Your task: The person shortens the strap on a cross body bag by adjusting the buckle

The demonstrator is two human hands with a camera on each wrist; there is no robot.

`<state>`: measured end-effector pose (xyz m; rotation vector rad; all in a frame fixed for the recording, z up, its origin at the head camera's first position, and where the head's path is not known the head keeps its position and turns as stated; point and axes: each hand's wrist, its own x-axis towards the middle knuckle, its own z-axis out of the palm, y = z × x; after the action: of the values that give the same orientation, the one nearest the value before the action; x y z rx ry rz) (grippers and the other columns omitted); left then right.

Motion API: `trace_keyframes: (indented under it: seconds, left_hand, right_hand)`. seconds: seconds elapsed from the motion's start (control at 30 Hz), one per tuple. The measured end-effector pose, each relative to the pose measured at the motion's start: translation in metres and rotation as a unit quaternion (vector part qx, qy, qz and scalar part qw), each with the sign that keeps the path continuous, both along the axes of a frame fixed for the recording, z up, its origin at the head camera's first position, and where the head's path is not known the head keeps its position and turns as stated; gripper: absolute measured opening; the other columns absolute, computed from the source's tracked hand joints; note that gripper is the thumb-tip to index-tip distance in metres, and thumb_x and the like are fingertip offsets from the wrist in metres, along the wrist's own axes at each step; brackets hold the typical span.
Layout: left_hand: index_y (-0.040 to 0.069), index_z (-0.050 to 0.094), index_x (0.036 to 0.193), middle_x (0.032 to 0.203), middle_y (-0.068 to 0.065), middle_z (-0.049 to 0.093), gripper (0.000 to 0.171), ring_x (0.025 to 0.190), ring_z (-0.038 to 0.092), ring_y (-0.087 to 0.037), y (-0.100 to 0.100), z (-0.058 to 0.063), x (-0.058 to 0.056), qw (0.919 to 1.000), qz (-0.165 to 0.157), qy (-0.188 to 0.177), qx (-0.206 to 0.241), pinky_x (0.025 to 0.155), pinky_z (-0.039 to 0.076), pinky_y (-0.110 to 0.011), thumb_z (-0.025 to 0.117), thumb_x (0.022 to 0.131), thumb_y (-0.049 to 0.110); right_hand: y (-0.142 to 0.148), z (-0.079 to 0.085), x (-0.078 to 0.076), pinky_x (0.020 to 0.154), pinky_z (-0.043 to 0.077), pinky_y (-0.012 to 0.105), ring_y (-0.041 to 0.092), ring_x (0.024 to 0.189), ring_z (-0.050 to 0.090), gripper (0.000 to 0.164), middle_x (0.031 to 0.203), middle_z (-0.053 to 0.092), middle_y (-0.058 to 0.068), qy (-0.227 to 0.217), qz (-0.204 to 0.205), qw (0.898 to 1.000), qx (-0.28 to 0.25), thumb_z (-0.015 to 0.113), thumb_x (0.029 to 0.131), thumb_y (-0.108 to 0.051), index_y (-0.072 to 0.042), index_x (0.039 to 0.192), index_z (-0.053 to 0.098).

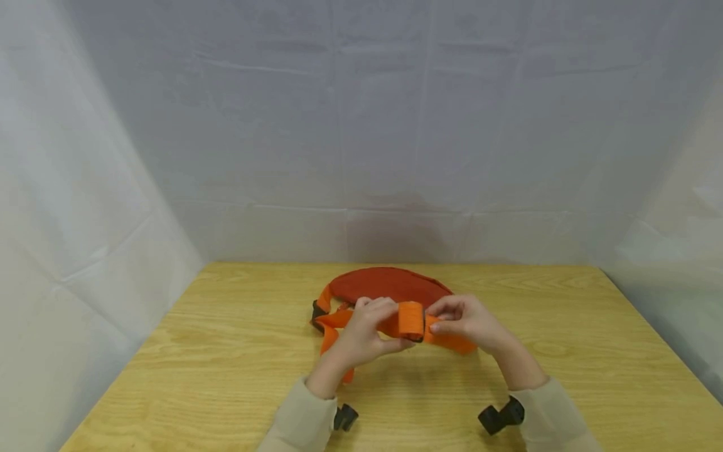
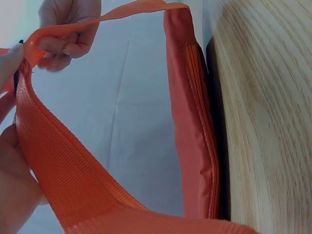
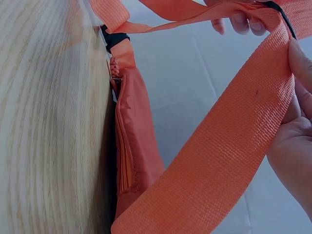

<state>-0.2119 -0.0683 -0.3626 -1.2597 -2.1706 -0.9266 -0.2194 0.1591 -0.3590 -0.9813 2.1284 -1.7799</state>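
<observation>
I'm apparently adjusting the wide orange webbing strap (image 1: pixel 410 320) above the wooden worktop (image 1: pixel 237 351), left hand (image 1: pixel 368 329) and right hand (image 1: pixel 464 321) pinching it near its black slider (image 3: pixel 286 18), the red fabric pouch (image 1: pixel 390 282) by the far edge, and the next move likely needs an even pull.

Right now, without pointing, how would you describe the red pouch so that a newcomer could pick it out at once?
Find the wooden table, then look just beyond the left hand and the right hand. The pouch lies there, a broad shape with a curved far edge. Its deeper red sets it apart from the bright orange strap held in front of it.
</observation>
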Motion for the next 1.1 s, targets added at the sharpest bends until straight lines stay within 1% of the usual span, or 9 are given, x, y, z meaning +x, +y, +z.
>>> trace_keyframes:
  seconds: [0.2, 0.27, 0.33, 0.47, 0.57, 0.7, 0.83, 0.97, 1.1]
  left_hand:
    - [0.014, 0.061, 0.092, 0.085, 0.006, 0.059, 0.034, 0.078, 0.05, -0.007, 0.001, 0.0007, 0.001, 1.0, -0.003, -0.001, -0.008, 0.069, 0.025, -0.031, 0.079, 0.065, 0.022]
    - [0.014, 0.061, 0.091, 0.085, 0.006, 0.059, 0.033, 0.078, 0.05, -0.008, 0.0012, 0.0006, 0.001, 0.9999, 0.0, 0.0, -0.01, 0.069, 0.025, -0.031, 0.079, 0.065, 0.022]
    - [0.014, 0.06, 0.09, 0.084, 0.006, 0.058, 0.032, 0.077, 0.049, -0.008, 0.0012, 0.0005, 0.0008, 0.9999, 0.004, 0.002, -0.014, 0.069, 0.025, -0.032, 0.079, 0.066, 0.023]
    - [0.013, 0.059, 0.089, 0.082, 0.006, 0.058, 0.032, 0.076, 0.05, -0.008, 0.0001, 0.0008, 0.0003, 0.9998, 0.012, 0.009, -0.011, 0.071, 0.027, -0.034, 0.078, 0.066, 0.024]
    - [0.013, 0.059, 0.09, 0.082, 0.006, 0.058, 0.033, 0.077, 0.05, -0.008, -0.0011, 0.0007, -0.0001, 0.9998, 0.014, 0.011, -0.008, 0.072, 0.029, -0.035, 0.078, 0.066, 0.025]
    - [0.013, 0.059, 0.092, 0.084, 0.006, 0.058, 0.034, 0.078, 0.05, -0.008, -0.0018, 0.0, -0.0009, 0.9999, 0.009, 0.007, -0.008, 0.072, 0.029, -0.034, 0.078, 0.066, 0.025]
    - [0.013, 0.06, 0.095, 0.085, 0.006, 0.058, 0.036, 0.078, 0.05, -0.008, -0.0019, 0.0006, -0.0005, 1.0, 0.006, 0.004, -0.007, 0.071, 0.028, -0.033, 0.078, 0.066, 0.024]
    - [0.012, 0.06, 0.1, 0.086, 0.005, 0.059, 0.041, 0.078, 0.051, -0.008, -0.0016, 0.0011, 0.0006, 1.0, 0.004, 0.002, -0.008, 0.07, 0.027, -0.032, 0.079, 0.065, 0.023]
    - [0.012, 0.06, 0.101, 0.087, 0.005, 0.059, 0.041, 0.077, 0.05, -0.008, -0.0004, 0.0, 0.0008, 0.9999, 0.0, -0.004, -0.012, 0.07, 0.027, -0.031, 0.079, 0.066, 0.023]
  right_hand:
    - [-0.0019, 0.0024, 0.0009, 0.066, 0.05, 0.031, 0.016, 0.074, 0.061, 0.025, 0.088, 0.061, 0.015, -0.012, 0.0, 1.0, 0.008, 0.062, 0.081, -0.004, 0.016, 0.095, 0.057]
    - [-0.0021, 0.0025, 0.0008, 0.068, 0.049, 0.031, 0.016, 0.077, 0.061, 0.022, 0.092, 0.06, 0.014, -0.004, 0.008, 1.0, 0.009, 0.062, 0.081, -0.006, 0.013, 0.092, 0.058]
    - [-0.0019, 0.0016, 0.0002, 0.071, 0.048, 0.031, 0.016, 0.082, 0.059, 0.019, 0.096, 0.057, 0.013, 0.015, 0.029, 0.999, 0.009, 0.061, 0.083, -0.006, 0.01, 0.091, 0.057]
    - [0.0007, -0.0013, -0.0018, 0.078, 0.044, 0.03, 0.016, 0.092, 0.053, 0.017, 0.101, 0.056, 0.007, 0.046, 0.079, 0.996, 0.01, 0.056, 0.085, -0.003, 0.006, 0.099, 0.054]
    - [0.0032, -0.0017, -0.0025, 0.079, 0.043, 0.029, 0.015, 0.095, 0.053, 0.024, 0.104, 0.057, 0.003, 0.035, 0.093, 0.995, 0.017, 0.053, 0.087, -0.002, 0.007, 0.109, 0.052]
    - [0.0049, 0.0001, -0.0018, 0.076, 0.046, 0.031, 0.016, 0.091, 0.056, 0.03, 0.105, 0.06, 0.003, 0.017, 0.081, 0.996, 0.026, 0.053, 0.088, -0.005, 0.011, 0.113, 0.051]
    - [0.0058, 0.002, -0.0007, 0.068, 0.048, 0.031, 0.015, 0.081, 0.058, 0.029, 0.095, 0.06, 0.009, 0.006, 0.053, 0.998, 0.03, 0.055, 0.086, -0.006, 0.014, 0.108, 0.052]
    - [0.0061, 0.0031, -0.0001, 0.065, 0.048, 0.029, 0.014, 0.075, 0.057, 0.023, 0.087, 0.058, 0.011, -0.003, 0.024, 0.999, 0.041, 0.058, 0.085, -0.004, 0.011, 0.101, 0.053]
    - [0.0049, 0.0042, 0.0004, 0.063, 0.048, 0.029, 0.013, 0.073, 0.057, 0.021, 0.085, 0.057, 0.012, 0.005, 0.011, 0.998, 0.056, 0.058, 0.084, -0.005, 0.009, 0.098, 0.054]
